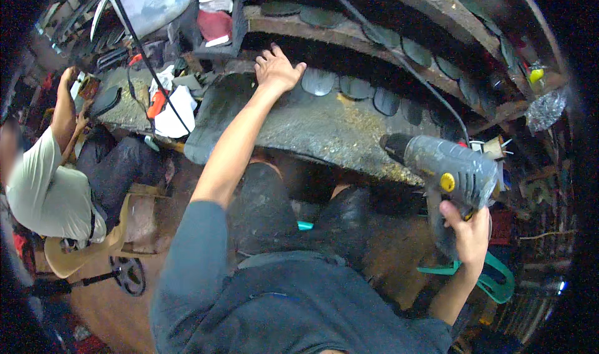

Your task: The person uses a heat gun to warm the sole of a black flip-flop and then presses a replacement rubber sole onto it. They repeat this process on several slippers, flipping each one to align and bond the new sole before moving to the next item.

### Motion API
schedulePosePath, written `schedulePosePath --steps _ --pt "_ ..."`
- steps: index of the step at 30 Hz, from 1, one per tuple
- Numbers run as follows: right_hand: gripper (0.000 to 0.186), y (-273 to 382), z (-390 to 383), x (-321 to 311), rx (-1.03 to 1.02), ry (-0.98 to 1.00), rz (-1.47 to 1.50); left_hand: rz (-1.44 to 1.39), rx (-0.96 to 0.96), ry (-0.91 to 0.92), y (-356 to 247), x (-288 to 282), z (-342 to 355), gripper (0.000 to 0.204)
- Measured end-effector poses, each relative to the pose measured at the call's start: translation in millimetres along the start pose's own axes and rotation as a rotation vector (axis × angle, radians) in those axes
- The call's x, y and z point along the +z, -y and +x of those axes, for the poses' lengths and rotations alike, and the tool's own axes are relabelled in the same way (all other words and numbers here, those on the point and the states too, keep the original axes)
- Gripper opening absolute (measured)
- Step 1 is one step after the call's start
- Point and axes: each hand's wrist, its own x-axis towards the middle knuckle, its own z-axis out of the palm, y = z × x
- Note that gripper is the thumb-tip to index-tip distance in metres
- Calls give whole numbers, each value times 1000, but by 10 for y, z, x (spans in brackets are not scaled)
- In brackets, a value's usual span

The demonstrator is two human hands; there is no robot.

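My left hand [277,72] reaches over the far side of the workbench [312,129], its fingers spread and nothing in it. Close beside it, a grey rounded piece like a shoe sole [318,82] leans in a row with several darker ones [355,87]. Under my left forearm lies a dark flat sheet [215,117] along the bench. At the right, my right hand [471,232] grips a grey-blue heat gun [449,160] by its handle. A round yellow knob shows on its side, and its dark nozzle points left over the bench.
Shelves [374,57] with several rounded dark pieces rise beyond the bench. A black box [218,32] holding folded cloth stands at the back. A co-worker [56,191] sits at the left. A dark cable [405,60] crosses the shelves. A green plastic frame [496,279] is low right.
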Motion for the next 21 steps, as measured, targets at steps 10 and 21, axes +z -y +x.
schedulePosePath --steps 10,21 --pt "51 -106 -118 -153 148 -14 -23 135 -191 83 43 278 957 109" --pt "45 -204 -9 -222 54 -80 142 -406 262 -92 373 -400 -1253 84"
